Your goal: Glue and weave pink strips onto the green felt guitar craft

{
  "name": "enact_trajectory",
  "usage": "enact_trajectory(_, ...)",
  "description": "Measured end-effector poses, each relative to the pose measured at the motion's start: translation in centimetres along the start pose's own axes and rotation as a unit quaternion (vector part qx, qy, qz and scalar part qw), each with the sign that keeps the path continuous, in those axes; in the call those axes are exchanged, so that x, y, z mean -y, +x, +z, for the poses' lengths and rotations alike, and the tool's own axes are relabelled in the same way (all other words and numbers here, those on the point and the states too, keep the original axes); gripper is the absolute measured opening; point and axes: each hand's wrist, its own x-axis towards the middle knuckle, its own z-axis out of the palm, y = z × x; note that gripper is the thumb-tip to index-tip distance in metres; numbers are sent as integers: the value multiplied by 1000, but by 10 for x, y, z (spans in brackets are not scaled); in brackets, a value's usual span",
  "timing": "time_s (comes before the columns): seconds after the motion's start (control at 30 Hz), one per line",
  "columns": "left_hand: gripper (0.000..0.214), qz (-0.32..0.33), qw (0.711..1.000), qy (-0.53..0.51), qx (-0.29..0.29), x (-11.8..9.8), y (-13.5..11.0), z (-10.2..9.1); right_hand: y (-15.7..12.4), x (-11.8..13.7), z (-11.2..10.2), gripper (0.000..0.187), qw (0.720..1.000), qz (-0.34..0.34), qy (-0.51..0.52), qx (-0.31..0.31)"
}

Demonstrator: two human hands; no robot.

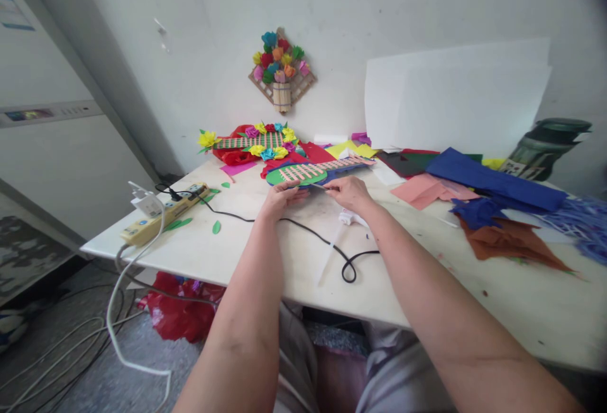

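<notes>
the fingers of the left hand (283, 197) are closed on the near left edge of a green card (303, 176), thumb on top. the fingers of the right hand (349, 193) are drawn narrow into a pinch at the card's near edge; whether they grip the card itself or a thin sliver beside it, i cannot tell. the card lies between the two hands at the far middle of the counter (227, 255), with a blue layer under it and a row of pale sticks (327, 166) glued across like a fence.

it looks light and thin. the paper would likely bend or crease easily, while the sticks stiffen it and might pop off if it were flexed. the bare rim, where both hands sit, seems the safe place to hold.

just below the right hand lies a white tool (349, 217), partly hidden, and a black cord (332, 250) loops across the counter. further left are a yellow power strip (161, 214) and small green leaves (216, 228). behind the card is a flower piece (256, 141). to the right are pink (427, 188), blue (493, 182) and brown paper (512, 242). white sheets (455, 97) lean on the pale wall, where a flower basket (282, 71) hangs. a red bag (177, 312) sits on the floor below.
</notes>
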Motion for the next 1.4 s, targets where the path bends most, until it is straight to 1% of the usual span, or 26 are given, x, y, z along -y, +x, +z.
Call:
enact_trajectory(0.23, 27, -30, 996, -25, -77, -2, 1, -1, -1, 2, 0, 25, 1000, 1, -5, 3)
enact_trajectory(0.37, 26, -33, 993, -28, -106, -4, 0, 0, -1, 1, 2, 25, 1000, 2, -1, 3)
enact_trajectory(0.43, 28, -31, 994, -27, -104, -4, 0, 0, -1, 1, 3, 25, 1000, 0, -2, 3)
enact_trajectory(0.6, 37, -23, 997, -29, -75, -1, 0, 1, -1, 2, 3, 25, 1000, -2, -9, 4)
enact_trajectory(0.7, 41, -12, 996, -36, -78, 3, 1, -1, -1, 3, 4, 25, 1000, -4, -11, 7)
enact_trajectory(0.87, 38, -10, 995, -30, -93, 5, 3, -2, -2, 5, 5, 25, 1000, -8, -15, 7)
enact_trajectory(1.07, 38, -30, 992, -32, -116, 2, 5, 2, -2, 5, 8, 26, 1000, -12, -17, 1)
enact_trajectory(1.2, 37, -22, 991, -34, -129, 1, 5, 2, -2, 5, 8, 26, 1000, -14, -13, 6)
enact_trajectory(1.4, 29, -14, 992, -31, -124, 3, 7, 1, -1, 5, 7, 26, 1000, 0, -16, 17)
